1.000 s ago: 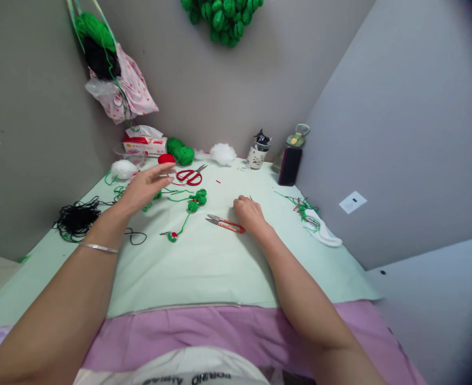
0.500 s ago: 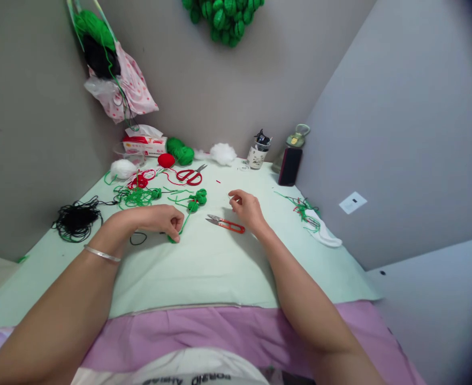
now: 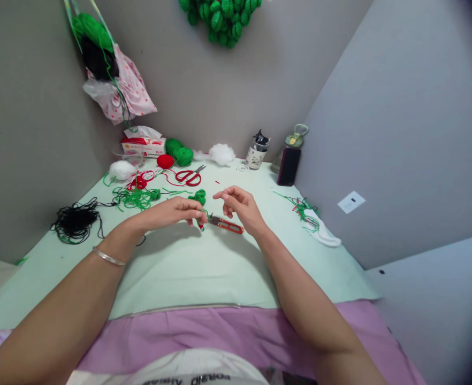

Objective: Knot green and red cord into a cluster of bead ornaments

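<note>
My left hand (image 3: 180, 210) is closed on a small green crocheted piece (image 3: 201, 226) with a bit of red, held above the table; the fingers hide most of it. A green yarn tail (image 3: 205, 213) rises from it. My right hand (image 3: 239, 207) is just to the right, its index finger stretched out and the others loosely bent, with nothing visible in them. Orange-handled thread snips (image 3: 228, 225) lie on the table below and between the hands. Behind my left fingertips sit green crocheted balls (image 3: 199, 196), partly hidden.
Red scissors (image 3: 188, 177), a red yarn ball (image 3: 165, 161) and tangled green yarn (image 3: 134, 198) lie behind my left hand. Black yarn (image 3: 75, 222) is at left. At the back stand a tissue box (image 3: 145, 146), white stuffing (image 3: 222, 154), a cup (image 3: 256, 155) and a phone (image 3: 289, 167).
My left hand has lifted the small green piece off the table and moved right, over the tips of the snips. My right hand has shifted slightly left, its index finger now extended.
</note>
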A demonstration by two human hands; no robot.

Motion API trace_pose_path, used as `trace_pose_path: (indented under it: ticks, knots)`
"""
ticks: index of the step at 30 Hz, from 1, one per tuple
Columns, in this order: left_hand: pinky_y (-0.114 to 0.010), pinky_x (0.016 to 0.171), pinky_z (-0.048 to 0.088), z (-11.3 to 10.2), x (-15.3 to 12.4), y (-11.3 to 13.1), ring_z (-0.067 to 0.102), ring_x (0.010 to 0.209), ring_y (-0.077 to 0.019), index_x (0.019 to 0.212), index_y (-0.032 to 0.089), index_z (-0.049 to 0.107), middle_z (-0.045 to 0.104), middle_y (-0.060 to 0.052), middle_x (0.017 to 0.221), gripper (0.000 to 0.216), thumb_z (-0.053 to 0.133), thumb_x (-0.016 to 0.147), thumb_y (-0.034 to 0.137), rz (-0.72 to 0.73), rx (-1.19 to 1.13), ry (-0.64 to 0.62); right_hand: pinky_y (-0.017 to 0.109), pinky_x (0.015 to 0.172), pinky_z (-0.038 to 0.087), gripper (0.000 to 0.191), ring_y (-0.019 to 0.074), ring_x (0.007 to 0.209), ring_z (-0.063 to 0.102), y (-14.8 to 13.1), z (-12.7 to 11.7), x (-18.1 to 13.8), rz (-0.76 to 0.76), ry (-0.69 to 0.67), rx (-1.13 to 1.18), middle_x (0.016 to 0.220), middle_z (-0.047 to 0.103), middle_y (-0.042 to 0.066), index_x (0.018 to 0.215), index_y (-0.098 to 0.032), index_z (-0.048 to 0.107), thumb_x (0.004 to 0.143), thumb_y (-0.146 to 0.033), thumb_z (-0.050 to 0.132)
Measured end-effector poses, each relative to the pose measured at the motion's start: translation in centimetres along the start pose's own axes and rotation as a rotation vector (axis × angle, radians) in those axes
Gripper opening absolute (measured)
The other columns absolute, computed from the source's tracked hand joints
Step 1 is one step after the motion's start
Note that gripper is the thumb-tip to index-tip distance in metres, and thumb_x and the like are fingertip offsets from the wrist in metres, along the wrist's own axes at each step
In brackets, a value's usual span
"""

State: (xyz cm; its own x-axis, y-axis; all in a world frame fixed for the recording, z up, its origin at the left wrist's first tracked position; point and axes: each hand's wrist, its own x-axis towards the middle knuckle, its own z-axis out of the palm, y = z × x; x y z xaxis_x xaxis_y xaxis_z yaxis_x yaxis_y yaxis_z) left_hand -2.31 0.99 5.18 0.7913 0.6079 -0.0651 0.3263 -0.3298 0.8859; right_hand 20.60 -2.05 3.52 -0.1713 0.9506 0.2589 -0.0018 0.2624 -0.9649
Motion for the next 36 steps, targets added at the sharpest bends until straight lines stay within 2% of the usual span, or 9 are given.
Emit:
trace_pose_path:
  ticks: [4,9,13,16,18,22,28,31,36]
  knots:
    - [-0.031,0.083,0.053,1.3,0.4,0.3,0.068,0.088,-0.0185,0.097,0.019,0.069,0.071,-0.008,0.102,0.028,0.053,0.093,0.042,0.074,-0.253,-0.037,0.021,0.043,0.035,0.023,0.0055,0.045,0.050,-0.7,0.9,-0.7,0.072,-0.130,0.019,0.088,0.069,0.001,0.087,-0.020,0.055,0.088,-0.043,0.059]
    - [-0.031,0.078,0.054,1.9,1.1,-0.6,0.068,0.085,-0.0183,0.094,0.017,0.068,0.069,-0.007,0.093,0.026,0.059,0.090,0.041,0.063,-0.348,0.077,0.019,0.039,0.033,0.023,0.0059,0.042,0.054,-0.4,1.0,-0.7,0.173,-0.070,0.012,0.082,0.068,-0.002,0.084,-0.021,0.050,0.086,-0.041,0.060]
    - [-0.027,0.066,0.051,1.9,1.4,-0.8,0.062,0.067,-0.0140,0.093,0.016,0.067,0.065,-0.002,0.075,0.026,0.060,0.087,0.040,0.044,-0.306,0.197,0.017,0.040,0.032,0.020,0.0066,0.041,0.053,-0.1,1.3,-0.7,0.270,-0.110,0.064,0.060,0.058,-0.007,0.083,-0.021,0.051,0.084,-0.038,0.062]
    - [-0.025,0.056,0.046,2.3,1.7,-0.6,0.056,0.058,-0.0123,0.085,0.016,0.065,0.060,0.000,0.068,0.023,0.061,0.083,0.039,0.022,-0.265,0.279,0.016,0.040,0.033,0.023,0.0057,0.043,0.055,0.2,1.6,-0.7,0.321,-0.126,0.139,0.070,0.063,-0.005,0.082,-0.021,0.051,0.081,-0.039,0.065]
    - [-0.024,0.055,0.044,2.7,1.8,-0.5,0.054,0.057,-0.0120,0.082,0.016,0.064,0.061,0.001,0.069,0.021,0.062,0.080,0.037,-0.009,-0.189,0.381,0.016,0.041,0.035,0.026,0.0052,0.045,0.057,0.4,1.7,-0.6,0.348,-0.121,0.187,0.080,0.066,-0.003,0.082,-0.020,0.051,0.079,-0.040,0.068]
    - [-0.024,0.057,0.039,3.4,2.0,-0.5,0.051,0.060,-0.0131,0.080,0.018,0.063,0.059,0.002,0.066,0.019,0.063,0.077,0.037,-0.056,0.036,0.575,0.017,0.043,0.040,0.030,0.0065,0.046,0.057,0.7,1.8,-0.4,0.394,-0.108,0.273,0.067,0.062,-0.005,0.082,-0.020,0.052,0.075,-0.041,0.072]
    - [-0.024,0.057,0.037,3.5,2.1,-1.1,0.049,0.060,-0.0130,0.080,0.018,0.061,0.057,0.003,0.066,0.017,0.057,0.081,0.035,-0.037,0.124,0.588,0.017,0.043,0.037,0.032,0.0060,0.046,0.053,0.8,1.8,-0.5,0.385,-0.142,0.288,0.070,0.067,-0.002,0.082,-0.020,0.052,0.076,-0.044,0.072]
    - [-0.024,0.055,0.037,3.6,2.2,-1.4,0.049,0.059,-0.0128,0.080,0.019,0.060,0.053,0.004,0.063,0.018,0.057,0.082,0.036,-0.022,0.120,0.580,0.016,0.043,0.032,0.033,0.0038,0.043,0.045,0.9,1.7,-0.5,0.360,-0.111,0.268,0.062,0.061,-0.006,0.082,-0.019,0.054,0.074,-0.043,0.074]
    - [-0.023,0.054,0.040,3.7,2.4,-1.5,0.050,0.056,-0.0117,0.089,0.019,0.058,0.052,0.005,0.066,0.021,0.063,0.080,0.037,0.008,-0.023,0.549,0.017,0.042,0.025,0.034,0.0030,0.042,0.039,1.5,1.6,-0.3,0.317,-0.055,0.261,0.059,0.056,-0.008,0.080,-0.018,0.055,0.071,-0.043,0.076]
